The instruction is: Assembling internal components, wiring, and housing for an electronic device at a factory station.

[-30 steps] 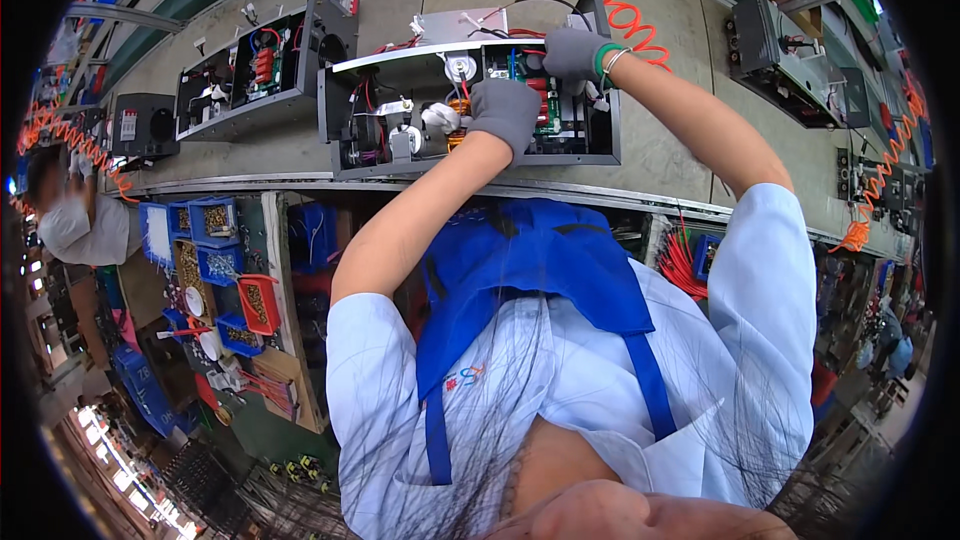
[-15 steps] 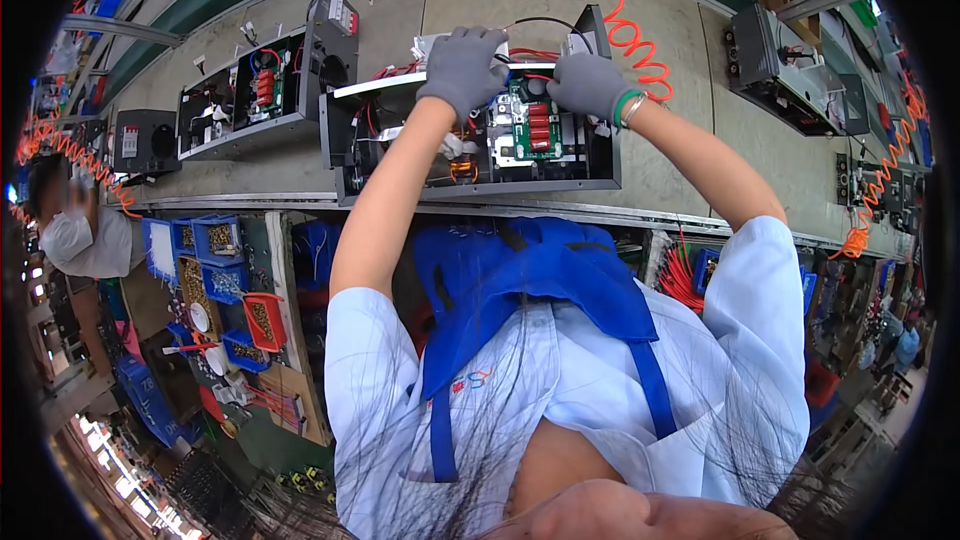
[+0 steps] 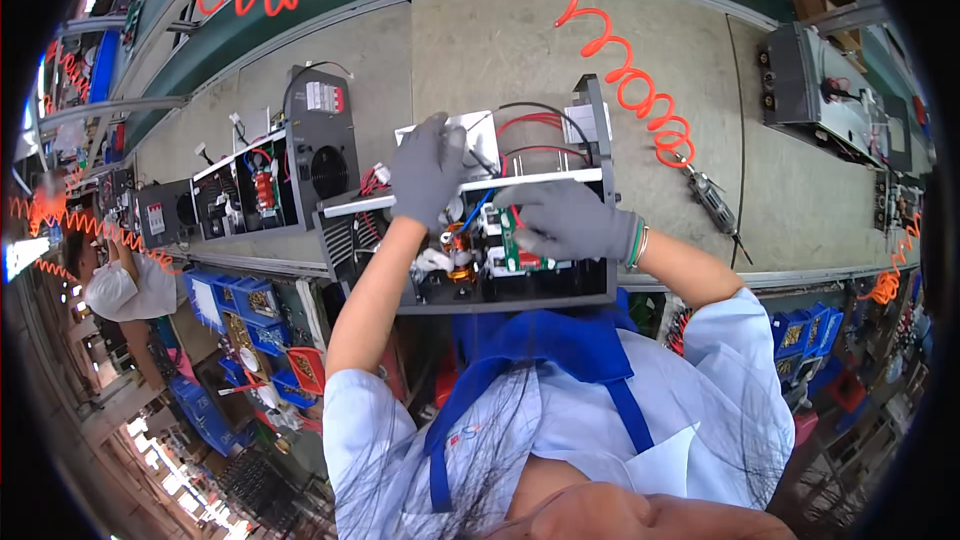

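A dark metal equipment case [image 3: 470,302], its top side uncovered, lies in front of me on the bench. My left hand [image 3: 430,175], in a grey glove, reaches over its white upper rail; the fingers are bent beside a white box [image 3: 480,135] and a dark wire, and what they pinch is hard to make out. My right hand [image 3: 580,225], also gloved, extends over a green circuit board [image 3: 497,223] with red parts, fingers apart and partly hiding it. Near those fingertips runs a blue wire [image 3: 481,206]. A copper-wound coil [image 3: 459,252] sits left of the board.
Left on the bench stands another open case [image 3: 250,225] with a fan panel. A power screwdriver [image 3: 715,208] hangs on an orange coiled cord [image 3: 605,45] at the right. Another dark unit [image 3: 810,90] stands farther right. Below the bench edge are blue parts bins [image 3: 255,300]. A person sits far left.
The case appears lower and nearer in the view. My right hand has moved from the upper rail down over the circuit board. My left hand stays near the rail. The power screwdriver has come into view.
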### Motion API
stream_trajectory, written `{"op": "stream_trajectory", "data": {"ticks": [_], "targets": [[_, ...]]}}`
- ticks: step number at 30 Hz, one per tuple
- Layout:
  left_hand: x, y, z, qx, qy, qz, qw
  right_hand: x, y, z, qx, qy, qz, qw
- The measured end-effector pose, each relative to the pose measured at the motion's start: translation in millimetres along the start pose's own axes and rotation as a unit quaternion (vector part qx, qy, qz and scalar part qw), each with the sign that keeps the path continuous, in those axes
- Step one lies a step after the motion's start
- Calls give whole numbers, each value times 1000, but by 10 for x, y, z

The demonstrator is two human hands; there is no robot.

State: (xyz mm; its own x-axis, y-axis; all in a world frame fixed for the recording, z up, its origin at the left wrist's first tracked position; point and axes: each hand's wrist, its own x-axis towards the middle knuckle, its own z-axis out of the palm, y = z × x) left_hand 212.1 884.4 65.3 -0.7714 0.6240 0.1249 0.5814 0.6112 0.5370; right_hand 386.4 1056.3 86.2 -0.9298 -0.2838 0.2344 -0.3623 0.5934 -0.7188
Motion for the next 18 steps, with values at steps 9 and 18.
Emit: {"op": "stream_trajectory", "data": {"ticks": [9, 18], "targets": [[8, 167, -63, 111, -50, -36, 992, -65, 218, -147, 13, -127, -24, 992], [85, 302, -32, 109, -95, 25, 989, -157, 10, -323, -159, -36, 146, 976]]}}
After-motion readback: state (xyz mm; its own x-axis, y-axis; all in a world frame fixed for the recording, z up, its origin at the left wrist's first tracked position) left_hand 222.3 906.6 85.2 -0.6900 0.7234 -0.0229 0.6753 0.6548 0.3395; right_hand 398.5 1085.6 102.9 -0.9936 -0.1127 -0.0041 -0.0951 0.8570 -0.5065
